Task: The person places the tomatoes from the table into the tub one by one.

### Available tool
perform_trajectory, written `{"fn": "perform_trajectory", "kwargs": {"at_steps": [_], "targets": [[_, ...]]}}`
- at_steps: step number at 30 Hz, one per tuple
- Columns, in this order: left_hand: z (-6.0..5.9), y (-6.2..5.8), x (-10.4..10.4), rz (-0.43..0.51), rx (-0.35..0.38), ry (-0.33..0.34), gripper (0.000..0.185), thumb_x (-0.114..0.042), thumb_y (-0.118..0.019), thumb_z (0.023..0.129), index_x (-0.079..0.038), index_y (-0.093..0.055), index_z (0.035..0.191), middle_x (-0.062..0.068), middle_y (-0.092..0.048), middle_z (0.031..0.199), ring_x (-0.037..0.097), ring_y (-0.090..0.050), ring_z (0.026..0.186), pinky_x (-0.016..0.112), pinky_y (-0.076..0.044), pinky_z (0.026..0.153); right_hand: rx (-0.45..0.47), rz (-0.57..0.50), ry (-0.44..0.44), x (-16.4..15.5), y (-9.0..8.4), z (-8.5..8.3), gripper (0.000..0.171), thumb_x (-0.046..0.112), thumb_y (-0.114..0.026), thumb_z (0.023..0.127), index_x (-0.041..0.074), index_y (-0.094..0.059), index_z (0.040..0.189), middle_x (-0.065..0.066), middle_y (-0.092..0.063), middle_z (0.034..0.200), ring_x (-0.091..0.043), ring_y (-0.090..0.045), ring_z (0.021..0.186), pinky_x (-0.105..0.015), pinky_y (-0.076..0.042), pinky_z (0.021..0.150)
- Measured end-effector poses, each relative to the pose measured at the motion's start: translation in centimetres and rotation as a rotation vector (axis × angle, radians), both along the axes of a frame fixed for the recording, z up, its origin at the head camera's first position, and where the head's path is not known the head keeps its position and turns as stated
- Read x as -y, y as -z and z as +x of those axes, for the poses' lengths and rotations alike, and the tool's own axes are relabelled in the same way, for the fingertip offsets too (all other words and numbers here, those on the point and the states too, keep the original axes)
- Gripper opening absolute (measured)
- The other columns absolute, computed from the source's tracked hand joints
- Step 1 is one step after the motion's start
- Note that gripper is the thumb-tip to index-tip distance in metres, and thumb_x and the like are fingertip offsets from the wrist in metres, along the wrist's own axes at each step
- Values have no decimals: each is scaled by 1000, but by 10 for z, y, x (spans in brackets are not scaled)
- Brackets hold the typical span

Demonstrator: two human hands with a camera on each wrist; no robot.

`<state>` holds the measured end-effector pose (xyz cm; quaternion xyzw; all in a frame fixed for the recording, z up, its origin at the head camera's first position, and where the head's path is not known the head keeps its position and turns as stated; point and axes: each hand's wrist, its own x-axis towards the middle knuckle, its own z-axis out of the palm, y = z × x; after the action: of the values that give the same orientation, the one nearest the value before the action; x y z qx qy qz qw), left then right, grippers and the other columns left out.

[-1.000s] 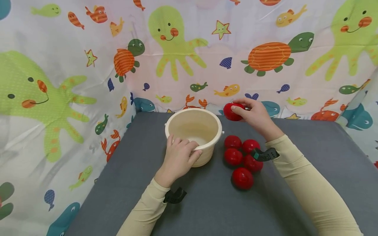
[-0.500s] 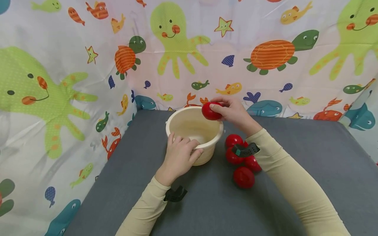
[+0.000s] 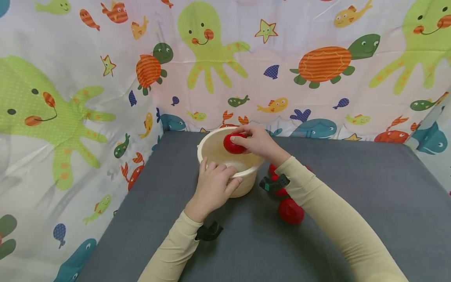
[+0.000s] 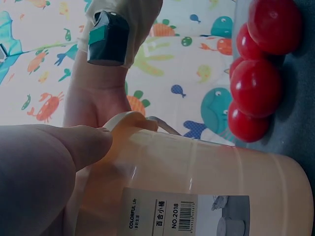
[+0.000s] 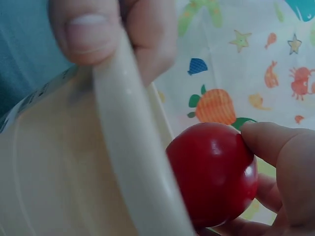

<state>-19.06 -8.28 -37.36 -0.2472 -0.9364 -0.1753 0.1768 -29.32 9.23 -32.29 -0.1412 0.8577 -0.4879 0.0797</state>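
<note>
A cream plastic bucket [image 3: 243, 187] stands upright on the grey table. My left hand [image 3: 214, 188] grips its near rim, fingers over the inside and thumb [image 4: 91, 145] against the outer wall. My right hand [image 3: 262, 144] holds a glossy red round fruit, like a tomato [image 3: 232, 144], between thumb and fingers. It is over the bucket's mouth, and in the right wrist view the rim [image 5: 133, 132] partly covers this fruit [image 5: 214, 172]. Several similar red fruits [image 3: 291, 211] lie on the table right of the bucket, partly hidden by my right forearm.
Curtains with printed sea animals [image 3: 208, 35] hang behind the table and along its left side. The grey tabletop [image 3: 352, 176] extends to the right of my arm. A label [image 4: 184, 211] is on the bucket's side. Each wrist wears a black camera strap [image 3: 209, 232].
My right hand has carried the red fruit leftward from right of the bucket to over its mouth, then lower. The left hand keeps its grip on the rim.
</note>
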Motion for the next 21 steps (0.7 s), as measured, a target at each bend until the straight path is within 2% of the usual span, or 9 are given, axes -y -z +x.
{"fn": "perform_trajectory", "kwargs": {"at_steps": [6,13,21], "targets": [[0,1,-1,-10,-1,-6,21,-36,-69,95,-18,-74,105,6,-73,94,30,-59,99,71,-25,115,-7,76,-17,8,4,-2,42,30,-71,94,12,-64,131,-14,-64,129,-32,-65,113,-40,-63,83],[-1,3,0,-9,-23,-8,21,-36,-69,95,-17,-74,104,6,-72,94,29,-59,98,71,-26,114,-38,185,-51,22,7,-8,37,33,-72,93,14,-68,124,-11,-71,121,-27,-68,101,-34,-63,77],[-2,4,0,-23,-8,-10,23,-36,-68,95,-18,-75,108,5,-73,98,28,-59,99,69,-26,115,-72,304,-123,27,12,-10,28,29,-74,91,13,-74,114,-7,-74,113,-24,-66,101,-33,-61,82]]}}
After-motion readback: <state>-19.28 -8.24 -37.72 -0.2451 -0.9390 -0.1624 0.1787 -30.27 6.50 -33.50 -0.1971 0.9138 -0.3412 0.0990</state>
